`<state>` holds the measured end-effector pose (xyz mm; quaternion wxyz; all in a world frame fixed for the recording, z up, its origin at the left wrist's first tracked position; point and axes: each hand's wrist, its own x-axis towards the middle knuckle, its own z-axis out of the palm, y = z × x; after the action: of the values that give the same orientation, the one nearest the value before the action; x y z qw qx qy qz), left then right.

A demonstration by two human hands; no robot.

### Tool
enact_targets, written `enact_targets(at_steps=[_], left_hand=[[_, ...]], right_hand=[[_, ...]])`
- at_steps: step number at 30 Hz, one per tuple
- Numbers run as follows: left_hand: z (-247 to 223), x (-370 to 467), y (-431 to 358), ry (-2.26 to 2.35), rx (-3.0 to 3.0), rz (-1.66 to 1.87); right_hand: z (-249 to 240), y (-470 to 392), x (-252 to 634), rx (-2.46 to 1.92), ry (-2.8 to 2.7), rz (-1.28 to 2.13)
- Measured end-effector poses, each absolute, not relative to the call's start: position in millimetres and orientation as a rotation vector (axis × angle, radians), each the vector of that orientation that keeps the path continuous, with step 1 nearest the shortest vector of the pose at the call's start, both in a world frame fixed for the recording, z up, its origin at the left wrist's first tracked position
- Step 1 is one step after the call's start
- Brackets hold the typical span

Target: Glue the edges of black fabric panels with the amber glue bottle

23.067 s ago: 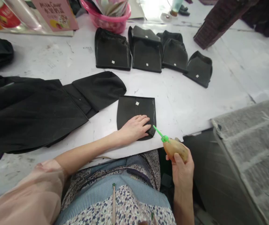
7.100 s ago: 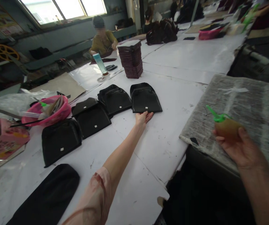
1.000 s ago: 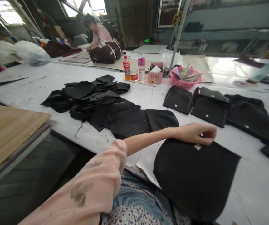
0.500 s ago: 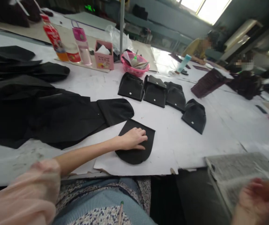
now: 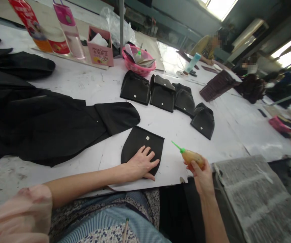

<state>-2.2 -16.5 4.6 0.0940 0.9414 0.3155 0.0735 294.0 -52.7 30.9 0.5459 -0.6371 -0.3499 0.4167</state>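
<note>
A rounded black fabric piece [image 5: 130,145] with a straight folded edge and a small white square near that edge lies on the white-covered table. Pressed flat on it is my left hand [image 5: 141,163], fingers spread. My right hand [image 5: 202,172] is wrapped round a yellowish squeeze bottle [image 5: 192,158] with a thin green nozzle. The nozzle points up and left, to the right of the black piece and apart from it. Farther back, several similar black pieces [image 5: 162,96] stand in a row, each with a small white mark.
Large black fabric pieces [image 5: 51,128] are stacked at left. Drink bottles [image 5: 71,37], a pink box [image 5: 100,50] and a pink basket [image 5: 139,67] stand behind. A grey cloth-covered surface [image 5: 257,192] is at lower right. A person [image 5: 206,49] works across the table.
My right hand has come from the lower right up over the table edge, and the squeeze bottle now shows clearly. My left hand has slid nearer on the black piece, uncovering the white square.
</note>
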Motion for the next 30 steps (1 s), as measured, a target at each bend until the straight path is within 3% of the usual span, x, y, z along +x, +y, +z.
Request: enact_targets(at_steps=[30], left_hand=[[-1, 8, -25, 0.908, 2.845, 0.201]], right_hand=[[36, -25, 262, -1.724, -1.655, 0.285]])
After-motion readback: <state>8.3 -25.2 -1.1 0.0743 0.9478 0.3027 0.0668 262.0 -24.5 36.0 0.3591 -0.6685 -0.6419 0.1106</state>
